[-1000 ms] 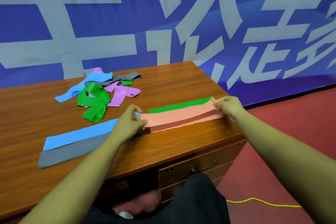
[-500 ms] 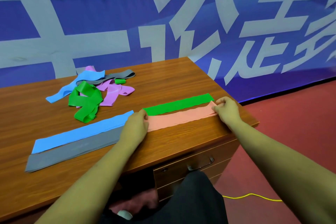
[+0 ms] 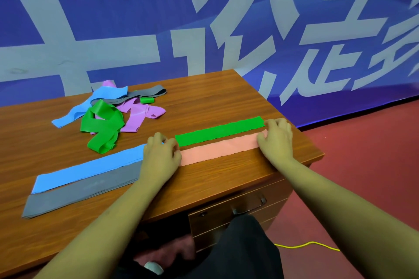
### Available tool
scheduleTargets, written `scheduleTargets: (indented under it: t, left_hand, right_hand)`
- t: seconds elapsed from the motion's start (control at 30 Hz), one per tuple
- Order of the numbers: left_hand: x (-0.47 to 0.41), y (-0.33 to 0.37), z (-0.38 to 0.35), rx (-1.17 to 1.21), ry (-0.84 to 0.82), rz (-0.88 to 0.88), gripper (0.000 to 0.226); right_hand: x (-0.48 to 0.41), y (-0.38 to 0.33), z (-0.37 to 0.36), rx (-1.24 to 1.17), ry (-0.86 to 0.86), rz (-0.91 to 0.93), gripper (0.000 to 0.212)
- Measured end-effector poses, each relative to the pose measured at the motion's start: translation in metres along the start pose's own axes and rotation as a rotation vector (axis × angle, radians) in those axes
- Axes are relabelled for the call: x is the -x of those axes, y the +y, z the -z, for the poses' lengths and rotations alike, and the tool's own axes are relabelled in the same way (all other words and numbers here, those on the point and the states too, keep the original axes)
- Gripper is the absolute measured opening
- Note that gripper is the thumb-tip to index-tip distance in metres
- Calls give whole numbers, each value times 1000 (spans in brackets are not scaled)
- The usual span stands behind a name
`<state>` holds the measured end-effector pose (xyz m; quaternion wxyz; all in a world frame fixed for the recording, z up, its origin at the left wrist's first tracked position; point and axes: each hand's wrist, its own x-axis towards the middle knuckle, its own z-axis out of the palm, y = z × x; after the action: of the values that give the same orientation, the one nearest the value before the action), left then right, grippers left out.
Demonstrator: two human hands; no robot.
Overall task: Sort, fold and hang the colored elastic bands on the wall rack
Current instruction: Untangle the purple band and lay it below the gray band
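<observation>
A salmon-pink band [image 3: 217,149] lies flat near the front right of the wooden desk [image 3: 226,97]. My left hand [image 3: 161,154] holds its left end with curled fingers. My right hand [image 3: 277,140] holds its right end against the desk. A flat green band [image 3: 217,131] lies just behind it. To the left, a flat blue band [image 3: 90,170] and a flat grey band [image 3: 79,192] lie side by side. At the back left is a loose pile: a tangled green band [image 3: 102,124], a purple band [image 3: 140,115], a blue band [image 3: 90,104] and a grey band [image 3: 147,92].
A blue banner with large white characters [image 3: 226,29] covers the wall behind the desk. The desk's right edge drops to red floor [image 3: 362,165], where a yellow cable [image 3: 306,244] lies. A drawer with a metal handle [image 3: 248,207] is below the front edge. No rack is in view.
The pink band, held slightly lifted and bowed a second ago, now lies flat on the desk in front of the green band. Both hands lowered with it and stay at its ends.
</observation>
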<state>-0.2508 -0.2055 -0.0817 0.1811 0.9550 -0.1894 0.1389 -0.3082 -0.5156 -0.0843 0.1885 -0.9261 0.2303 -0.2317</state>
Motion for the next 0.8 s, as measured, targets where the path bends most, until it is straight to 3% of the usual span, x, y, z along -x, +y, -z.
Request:
scheduleTargets:
  t: [0.2, 0.37, 0.53, 0.8]
  left_hand:
    - [-35, -55, 21, -42, 11, 119, 15]
    - [-66, -88, 31, -25, -40, 212, 17]
    - [-89, -116, 22, -17, -86, 252, 24]
    - [-101, -152, -7, -41, -64, 154, 37]
  right_hand:
    - [-11, -90, -14, -148, -229, 217, 34]
    - [-22, -174, -48, -136, -429, 269, 38]
    - [-40, -227, -95, -111, -498, 315, 36]
    - [-75, -258, -167, 3, -491, 438, 38]
